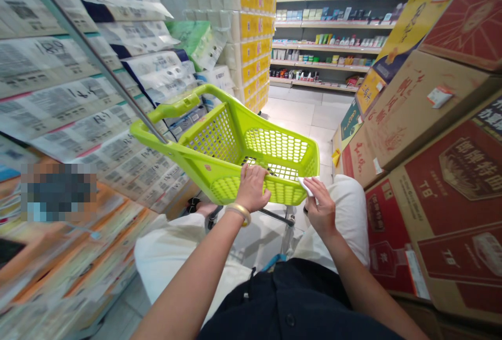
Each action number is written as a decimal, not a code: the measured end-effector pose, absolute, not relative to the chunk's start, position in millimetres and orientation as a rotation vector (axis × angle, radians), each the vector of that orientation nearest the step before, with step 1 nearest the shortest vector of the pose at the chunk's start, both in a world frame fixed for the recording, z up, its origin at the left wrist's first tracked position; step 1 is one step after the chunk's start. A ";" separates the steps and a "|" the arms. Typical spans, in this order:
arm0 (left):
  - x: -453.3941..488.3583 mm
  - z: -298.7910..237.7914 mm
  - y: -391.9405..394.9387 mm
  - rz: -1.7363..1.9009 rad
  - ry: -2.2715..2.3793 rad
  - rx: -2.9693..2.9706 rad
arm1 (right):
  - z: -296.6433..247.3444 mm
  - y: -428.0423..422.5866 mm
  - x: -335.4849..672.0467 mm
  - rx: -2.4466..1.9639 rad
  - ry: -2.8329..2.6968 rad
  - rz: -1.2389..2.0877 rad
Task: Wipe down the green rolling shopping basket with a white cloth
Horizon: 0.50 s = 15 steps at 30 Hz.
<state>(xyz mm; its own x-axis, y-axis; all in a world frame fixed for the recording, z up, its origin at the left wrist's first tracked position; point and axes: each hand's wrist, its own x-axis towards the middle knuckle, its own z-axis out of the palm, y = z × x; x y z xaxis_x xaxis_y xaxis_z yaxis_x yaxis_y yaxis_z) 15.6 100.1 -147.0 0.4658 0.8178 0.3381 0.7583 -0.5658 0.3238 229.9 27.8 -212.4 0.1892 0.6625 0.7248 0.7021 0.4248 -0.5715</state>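
A lime-green plastic shopping cart (196,167) stands in front of me, its basket made of perforated panels and its handle loop toward the left. My left hand (253,187), with a gold bangle at the wrist, has its fingers curled over the near rim of the basket. In my right hand (322,208) is a folded white cloth (308,185), pressed on the basket's rim at the right corner. Whether it is fabric or paper I cannot tell. A metal pole (105,70) rises from the cart beside the handle.
Stacked packs of paper goods (78,94) line the left side. Yellow-and-white packs (251,36) form a tall stack ahead. Printed cartons (431,188) are piled close on the right. Shelves of small products (333,47) stand at the back, beyond a tiled floor (298,107).
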 end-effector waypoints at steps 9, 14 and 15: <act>39.4 -149.4 103.7 0.681 1.313 2.593 | -213.1 29.5 253.0 -1.312 -1.472 -0.119; 51.2 -150.8 106.0 0.669 1.265 2.617 | -212.1 26.8 260.8 -1.356 -1.444 -0.134; 53.3 -151.0 106.7 0.664 1.260 2.619 | -212.0 26.4 261.9 -1.370 -1.436 -0.135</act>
<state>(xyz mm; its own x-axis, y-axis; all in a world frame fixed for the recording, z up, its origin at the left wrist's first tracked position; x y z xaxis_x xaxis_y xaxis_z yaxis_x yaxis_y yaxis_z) 53.3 106.7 -151.0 0.5467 0.7732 0.3213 0.7021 -0.6324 0.3272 261.9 26.4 -212.0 0.2606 0.6371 0.7254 0.7612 0.3266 -0.5603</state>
